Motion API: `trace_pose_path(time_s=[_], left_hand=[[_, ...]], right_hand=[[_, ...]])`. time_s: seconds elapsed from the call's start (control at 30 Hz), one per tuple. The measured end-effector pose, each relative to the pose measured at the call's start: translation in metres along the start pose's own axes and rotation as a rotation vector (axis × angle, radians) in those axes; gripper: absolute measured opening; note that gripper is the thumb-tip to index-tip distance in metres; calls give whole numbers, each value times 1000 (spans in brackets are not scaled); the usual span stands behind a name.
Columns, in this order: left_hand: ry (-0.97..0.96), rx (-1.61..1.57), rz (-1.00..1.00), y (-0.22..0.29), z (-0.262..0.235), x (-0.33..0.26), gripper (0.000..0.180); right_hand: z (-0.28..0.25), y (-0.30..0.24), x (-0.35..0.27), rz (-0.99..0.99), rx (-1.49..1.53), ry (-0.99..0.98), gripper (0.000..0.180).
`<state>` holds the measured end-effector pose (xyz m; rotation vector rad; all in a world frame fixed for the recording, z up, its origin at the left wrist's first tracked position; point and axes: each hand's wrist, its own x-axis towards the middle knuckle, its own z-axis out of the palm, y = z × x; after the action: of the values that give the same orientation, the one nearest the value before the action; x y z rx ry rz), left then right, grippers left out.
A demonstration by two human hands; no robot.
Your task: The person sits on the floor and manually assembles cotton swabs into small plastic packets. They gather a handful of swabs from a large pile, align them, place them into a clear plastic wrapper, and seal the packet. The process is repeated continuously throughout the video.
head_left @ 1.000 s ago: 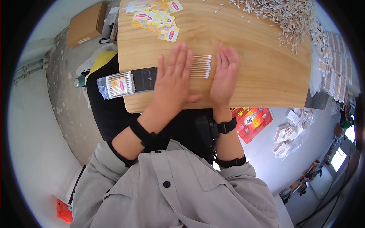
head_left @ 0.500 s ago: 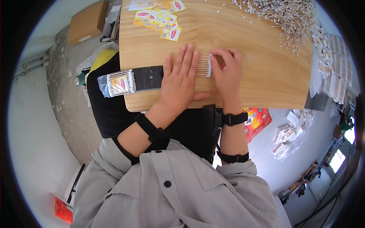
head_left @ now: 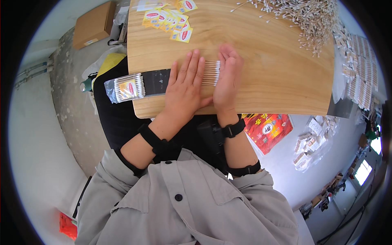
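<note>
A row of cotton swabs [head_left: 211,73] lies side by side on the wooden table [head_left: 277,81]. My left hand [head_left: 185,87] rests flat over its left part, fingers stretched out, hiding some of it. At the row's right end, my right hand [head_left: 228,79] stands on its edge, the palm side against the white tips and the fingers extended. Left of my left hand runs a dark flat strip [head_left: 156,81], partly covered by that hand. On its far left end sits a clear packet of cotton swabs [head_left: 130,88] with a yellow and white card inside.
Loose yellow cards [head_left: 167,20] are spread at the table's far left. A big heap of loose swabs [head_left: 314,24] covers the far right corner. Beyond the right edge are stacked swab packs [head_left: 361,69]; a red printed package [head_left: 267,130] lies below the front edge.
My right hand has turned from a finger pinch at the swab tips to its edge pressed against them. Both hands and the swabs have moved slightly left.
</note>
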<state>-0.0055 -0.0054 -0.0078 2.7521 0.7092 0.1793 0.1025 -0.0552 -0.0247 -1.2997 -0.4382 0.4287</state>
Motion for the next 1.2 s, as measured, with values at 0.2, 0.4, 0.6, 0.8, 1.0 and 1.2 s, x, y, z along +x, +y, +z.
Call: trace_pose_path(time_s=[0.2,0.4,0.6,0.8,1.0,1.2], left_hand=[[-28,-35,-34,-12,-10,-18,112],[-8,-6,-69,-26,-20,-38,114],[-5,-35,-83,-28,-21,-41,113],[-10,2,-78,-28,-21,-42,113],[8,-30,-112,-32,-25,-44,113],[15,41,-115,-45,-28,-45,111]], right_hand=[[15,-2,-17,17,-22,-54,35],[32,-5,-26,88,-48,-117,28],[2,-33,19,-17,-814,-506,15],[2,-37,36,64,-950,-613,16],[-14,-31,19,26,-844,-204,15],[47,6,-37,-40,-277,-136,29]])
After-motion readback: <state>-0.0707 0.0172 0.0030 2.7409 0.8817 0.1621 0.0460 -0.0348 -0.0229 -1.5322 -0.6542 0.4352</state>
